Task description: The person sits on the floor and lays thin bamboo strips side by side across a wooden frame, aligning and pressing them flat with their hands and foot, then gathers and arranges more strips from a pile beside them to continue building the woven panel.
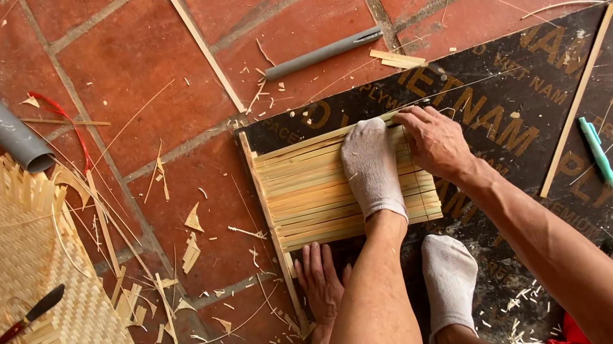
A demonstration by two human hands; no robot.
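Head view, hands point(436, 142) pressing bamboo strips point(311, 196), no containers

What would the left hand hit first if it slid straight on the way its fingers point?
The left hand lies flat on the floor, fingers pointing up-frame. Straight ahead, it would probably meet the near edge of the row of pale bamboo strips first.

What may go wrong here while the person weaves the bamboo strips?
The strips are pinned only by a socked foot and the right hand; if either slips, they may spread apart. The left hand lies flat by a thin upright strip, so splinters are likely.
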